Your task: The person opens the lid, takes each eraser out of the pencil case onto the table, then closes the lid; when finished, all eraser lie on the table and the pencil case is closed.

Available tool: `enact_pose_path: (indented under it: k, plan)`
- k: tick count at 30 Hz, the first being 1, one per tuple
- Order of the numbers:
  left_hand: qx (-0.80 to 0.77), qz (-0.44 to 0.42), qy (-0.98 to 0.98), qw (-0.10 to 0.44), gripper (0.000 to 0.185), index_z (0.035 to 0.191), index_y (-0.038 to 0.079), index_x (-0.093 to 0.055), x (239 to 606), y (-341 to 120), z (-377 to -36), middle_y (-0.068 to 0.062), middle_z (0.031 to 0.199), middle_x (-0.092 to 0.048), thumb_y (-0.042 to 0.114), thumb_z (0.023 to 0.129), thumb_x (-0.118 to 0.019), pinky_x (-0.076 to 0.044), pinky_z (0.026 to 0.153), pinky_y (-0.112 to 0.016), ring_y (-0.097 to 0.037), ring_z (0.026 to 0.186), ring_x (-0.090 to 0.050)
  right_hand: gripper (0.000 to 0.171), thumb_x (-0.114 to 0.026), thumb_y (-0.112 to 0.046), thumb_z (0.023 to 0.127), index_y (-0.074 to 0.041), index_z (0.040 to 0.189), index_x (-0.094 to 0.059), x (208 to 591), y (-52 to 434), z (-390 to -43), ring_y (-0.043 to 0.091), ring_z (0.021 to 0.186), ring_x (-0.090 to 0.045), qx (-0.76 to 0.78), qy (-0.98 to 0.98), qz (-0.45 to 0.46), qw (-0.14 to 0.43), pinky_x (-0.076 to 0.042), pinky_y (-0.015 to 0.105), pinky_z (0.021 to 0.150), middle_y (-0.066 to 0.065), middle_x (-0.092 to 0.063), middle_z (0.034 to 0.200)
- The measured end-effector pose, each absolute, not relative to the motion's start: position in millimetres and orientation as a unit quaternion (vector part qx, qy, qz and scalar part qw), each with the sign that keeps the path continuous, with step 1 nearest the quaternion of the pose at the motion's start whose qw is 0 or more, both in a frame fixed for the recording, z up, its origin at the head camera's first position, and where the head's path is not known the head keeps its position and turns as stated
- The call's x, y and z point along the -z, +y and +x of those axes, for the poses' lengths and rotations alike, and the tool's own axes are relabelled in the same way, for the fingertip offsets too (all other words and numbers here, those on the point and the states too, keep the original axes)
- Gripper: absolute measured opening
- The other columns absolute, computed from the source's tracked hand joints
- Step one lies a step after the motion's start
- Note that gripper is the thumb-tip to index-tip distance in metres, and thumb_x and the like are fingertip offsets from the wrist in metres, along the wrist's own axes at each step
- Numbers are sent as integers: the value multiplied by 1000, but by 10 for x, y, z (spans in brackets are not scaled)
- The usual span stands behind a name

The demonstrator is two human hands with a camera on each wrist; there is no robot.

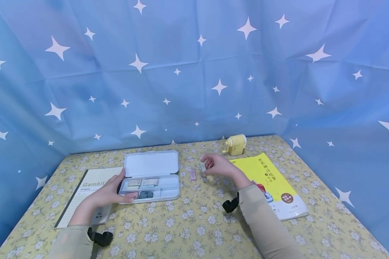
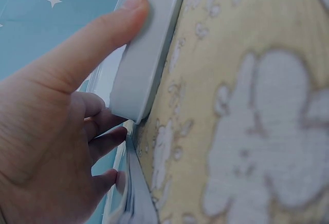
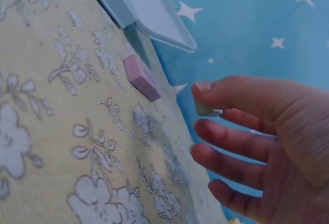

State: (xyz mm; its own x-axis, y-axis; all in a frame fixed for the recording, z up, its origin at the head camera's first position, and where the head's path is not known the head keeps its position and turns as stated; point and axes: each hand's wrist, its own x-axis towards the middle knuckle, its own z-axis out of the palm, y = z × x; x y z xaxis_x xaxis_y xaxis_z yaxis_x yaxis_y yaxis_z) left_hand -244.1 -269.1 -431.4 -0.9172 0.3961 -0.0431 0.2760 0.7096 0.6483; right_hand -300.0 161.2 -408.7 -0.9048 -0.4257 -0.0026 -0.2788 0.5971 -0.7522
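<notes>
A light blue pencil case (image 1: 168, 193) lies with its lid (image 1: 151, 163) folded back. My left hand (image 1: 107, 192) grips its left end, the thumb on the front edge and the fingers round the side. Two pale erasers sit in the case's rear compartment; a pink eraser (image 1: 132, 195) and a dark block (image 1: 146, 194) lie in the front one. To the right of the case, my right hand (image 1: 218, 166) pinches a pale green eraser (image 3: 204, 109) between thumb and index finger, above the table. A lilac-pink eraser (image 1: 192, 175) lies on the cloth between case and right hand.
Under my left forearm lies a notebook (image 1: 92, 185). A yellow book (image 1: 272, 180) is at the right, partly under my right sleeve. Behind it stands a yellow pencil sharpener (image 1: 237, 145) with a crank. A starry blue curtain (image 1: 188, 72) hangs behind the flowered tablecloth (image 1: 168, 230).
</notes>
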Motion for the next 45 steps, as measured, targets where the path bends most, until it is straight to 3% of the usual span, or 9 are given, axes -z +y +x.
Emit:
enact_pose_path:
  k: [10,19,31,45]
  plan:
    - [-337,179,920,93,124,153,-2,2,4302,-2695,-2431,-33,141,-26,39,73,-84,-29,97,-65,-49,127,-31,38,-82,-12,76,-8,110,-64,4174,1574,-3039,20,89,-59,386,902,-177,78,-51,35,70,6,-59,101]
    - [-336,177,921,92,124,153,-3,1,4310,-2683,-2436,-30,139,-31,40,74,-84,-31,98,-60,-43,124,-36,42,-81,-13,76,-7,113,-65,4250,1555,-3030,20,88,-54,357,913,-174,94,-47,37,75,5,-58,102]
    - [-341,167,920,95,124,153,-3,2,4299,-2677,-2436,-29,140,-31,41,74,-83,-29,100,-60,-42,125,-35,43,-82,-16,75,-7,113,-66,4255,1514,-3010,20,94,-55,329,925,-175,73,-47,40,81,5,-58,106]
    - [-344,174,917,101,124,153,-2,3,4294,-2679,-2439,-29,139,-30,40,74,-83,-31,98,-59,-41,122,-36,45,-76,-19,84,-8,125,-62,4168,1518,-3020,21,97,-57,339,915,-193,104,-48,39,78,7,-60,110]
